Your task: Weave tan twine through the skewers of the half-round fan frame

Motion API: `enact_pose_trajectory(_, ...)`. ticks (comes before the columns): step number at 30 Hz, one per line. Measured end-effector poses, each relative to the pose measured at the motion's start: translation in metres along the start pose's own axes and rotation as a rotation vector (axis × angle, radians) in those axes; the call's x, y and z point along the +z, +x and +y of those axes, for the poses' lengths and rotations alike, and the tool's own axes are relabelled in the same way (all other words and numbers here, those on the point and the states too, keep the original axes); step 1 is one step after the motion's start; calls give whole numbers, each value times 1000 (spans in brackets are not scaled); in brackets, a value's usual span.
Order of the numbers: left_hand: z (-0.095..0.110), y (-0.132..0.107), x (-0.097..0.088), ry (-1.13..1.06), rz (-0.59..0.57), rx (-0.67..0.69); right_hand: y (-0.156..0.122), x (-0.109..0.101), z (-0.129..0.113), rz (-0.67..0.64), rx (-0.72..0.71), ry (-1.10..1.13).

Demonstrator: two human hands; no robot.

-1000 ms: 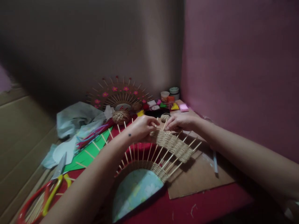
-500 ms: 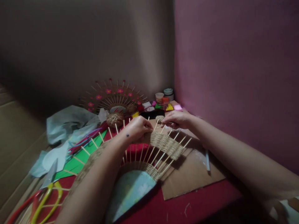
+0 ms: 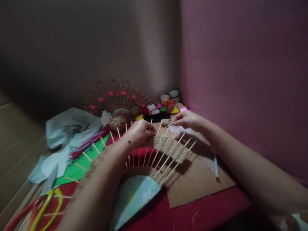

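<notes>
A half-round fan of thin sticks, with a woven twine band (image 3: 169, 147) across them, lies in front of me. Its base (image 3: 137, 199) is covered in light blue floral material. My left hand (image 3: 141, 131) is closed on the band's upper edge, fingers pinching at the sticks; its fingertips are partly hidden. Beyond the stick tips, my right hand (image 3: 187, 120) pinches a thin strand of twine (image 3: 161, 129) running towards the band near my left fingers. A small twine ball (image 3: 165, 122) lies just left of my right fingers. My left forearm covers the fan's left part.
Scissors (image 3: 49, 195) with red and yellow handles lie at the lower left beside green sheet (image 3: 77, 168). A larger twine ball (image 3: 117, 122) and a flower-decorated fan (image 3: 111, 93) are farther back. Cardboard (image 3: 197, 186) and a whitish stick (image 3: 216, 168) lie at right.
My right hand has moved slightly up and away from the band, the strand still in its fingers. My left hand keeps its place on the fan.
</notes>
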State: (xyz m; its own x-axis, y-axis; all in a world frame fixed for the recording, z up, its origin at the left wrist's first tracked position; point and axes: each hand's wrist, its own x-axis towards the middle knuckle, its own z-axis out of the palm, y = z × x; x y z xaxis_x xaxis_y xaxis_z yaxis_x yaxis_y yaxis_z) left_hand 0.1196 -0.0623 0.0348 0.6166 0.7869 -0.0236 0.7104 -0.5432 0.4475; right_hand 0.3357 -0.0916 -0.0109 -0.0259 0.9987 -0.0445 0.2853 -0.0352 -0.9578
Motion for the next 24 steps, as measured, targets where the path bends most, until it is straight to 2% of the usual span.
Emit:
enact_pose_trajectory(4,1,-1,1,7,16,-12,-3,4,-6,119,-61,-22)
enact_pose_trajectory(7,2,-2,1,-7,26,-33,-12,4,-15,65,-108,-61)
enact_pose_trajectory(12,5,-6,-1,-39,21,-58,-21,-1,-17,-52,-65,-144)
enact_pose_trajectory(15,6,-8,-2,-79,29,-60,-18,-3,-12,-50,-28,-173)
enact_pose_trajectory(24,2,-8,-1,-147,60,-54,-15,-7,-6,-41,57,-60)
